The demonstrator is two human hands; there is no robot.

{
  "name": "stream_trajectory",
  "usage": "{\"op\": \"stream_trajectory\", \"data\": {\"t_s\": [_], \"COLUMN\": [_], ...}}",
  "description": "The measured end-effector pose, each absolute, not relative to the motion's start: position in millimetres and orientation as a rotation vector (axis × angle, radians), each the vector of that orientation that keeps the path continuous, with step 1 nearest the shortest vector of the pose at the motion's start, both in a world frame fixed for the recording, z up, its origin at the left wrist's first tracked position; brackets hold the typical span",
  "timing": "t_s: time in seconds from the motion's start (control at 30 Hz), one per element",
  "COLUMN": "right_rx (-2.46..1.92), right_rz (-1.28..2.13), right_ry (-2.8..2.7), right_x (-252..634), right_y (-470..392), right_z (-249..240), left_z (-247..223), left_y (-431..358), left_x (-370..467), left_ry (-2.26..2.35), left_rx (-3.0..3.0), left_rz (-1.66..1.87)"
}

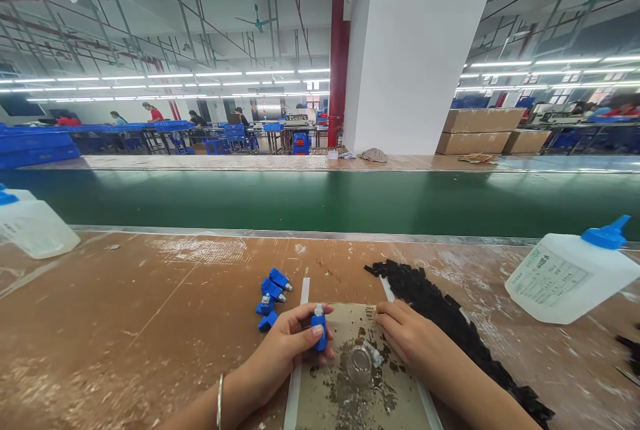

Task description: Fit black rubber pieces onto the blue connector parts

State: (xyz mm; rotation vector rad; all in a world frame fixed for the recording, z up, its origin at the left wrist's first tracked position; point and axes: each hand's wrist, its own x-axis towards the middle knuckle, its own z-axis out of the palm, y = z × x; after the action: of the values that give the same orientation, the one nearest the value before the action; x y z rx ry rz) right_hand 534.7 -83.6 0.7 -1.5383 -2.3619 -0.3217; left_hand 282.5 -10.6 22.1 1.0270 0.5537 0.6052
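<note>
My left hand (300, 337) is closed around a small blue plastic part with a whitish tip (319, 331), held upright between thumb and fingers. Several similar blue parts (273, 289) lie in a loose group just beyond that hand. My right hand (407, 330) rests at the far right of a stained beige board (333, 390), its fingers curled together and pointing down. Whatever they may hold is hidden. Beside my right forearm stretches a long heap of black strips (440, 303). A small round clear dish (360, 365) sits on the board between my hands, with crumpled whitish material against it.
White bottles with blue caps lie tilted at the right (565, 277) and at the left (37, 223). A green conveyor belt (250, 200) crosses beyond the brown worktop (175, 297). Cardboard boxes (475, 131) stand by a white pillar. People sit at far benches.
</note>
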Motion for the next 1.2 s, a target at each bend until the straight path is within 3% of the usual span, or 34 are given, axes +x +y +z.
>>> {"op": "stream_trajectory", "data": {"t_s": [0.83, 1.2], "right_rx": [-1.788, -1.614], "right_rz": [0.382, 0.574], "right_ry": [-2.113, -1.965], "right_x": [530, 529], "right_y": [-86, -93], "right_z": [31, 41], "left_z": [22, 20], "left_y": [-10, -11], "left_x": [283, 281], "left_ry": [0.571, 0.579], "left_rx": [1.059, 1.070], "left_rz": [0.595, 0.585]}}
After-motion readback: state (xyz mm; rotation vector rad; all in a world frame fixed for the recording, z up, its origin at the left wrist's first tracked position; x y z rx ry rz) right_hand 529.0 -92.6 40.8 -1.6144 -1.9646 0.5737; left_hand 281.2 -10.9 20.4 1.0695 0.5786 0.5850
